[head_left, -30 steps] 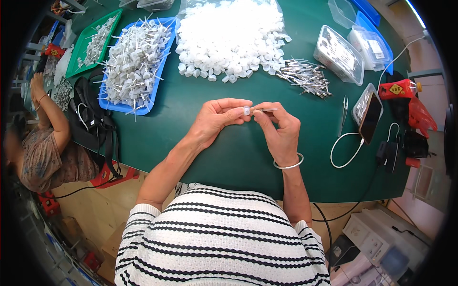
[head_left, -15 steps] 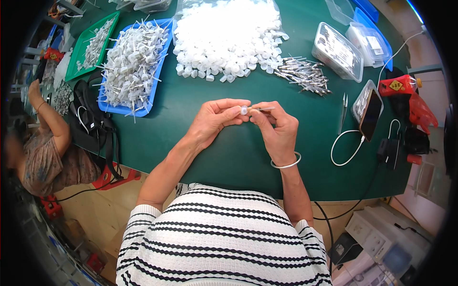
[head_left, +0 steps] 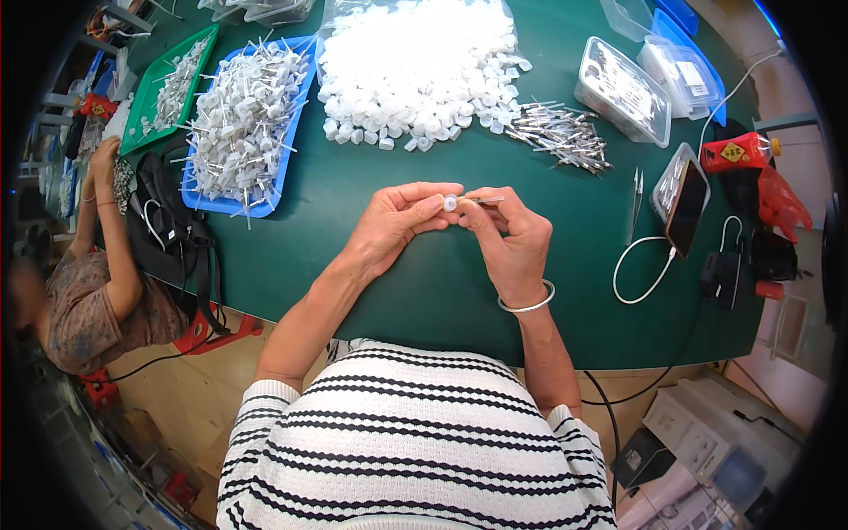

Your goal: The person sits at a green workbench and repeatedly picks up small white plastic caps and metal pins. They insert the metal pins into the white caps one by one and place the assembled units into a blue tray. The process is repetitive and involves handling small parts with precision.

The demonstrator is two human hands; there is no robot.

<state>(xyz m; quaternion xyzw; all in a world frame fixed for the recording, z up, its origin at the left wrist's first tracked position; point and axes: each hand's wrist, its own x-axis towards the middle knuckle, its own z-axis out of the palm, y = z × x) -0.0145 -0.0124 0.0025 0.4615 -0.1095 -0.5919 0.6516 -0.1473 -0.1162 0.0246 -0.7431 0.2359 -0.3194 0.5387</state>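
Co-worker's hands (head_left: pixel 105 152), far out at 9 o'clock, have swung inward since the earlier frame, now near the green tray (head_left: pixel 152 137); wearer's two hands hold nearly the same pose. Left hand (head_left: pixel 393 221) pinches a white cap (head_left: pixel 450 203), thumb to forefinger; right hand (head_left: pixel 517 238) pinches a thin rod (head_left: pixel 488 200) beside it; contact between cap and rod hidden by fingertips. Clock read from the cap: blue tray (head_left: pixel 208 203) at 10, heaped with capped rods; green tray beyond, fewer pieces. At 12, clear bag (head_left: pixel 336 11), white caps (head_left: pixel 415 88) spilling out. At 2, loose metal pins (head_left: pixel 565 137), then clear box (head_left: pixel 658 132) of small parts. At 3, tweezers (head_left: pixel 635 208), then phone (head_left: pixel 687 212) resting on a small clear tub (head_left: pixel 661 196). Green tabletop (head_left: pixel 424 291) stretches bare around both hands, its near edge at 6 by the wearer's body.
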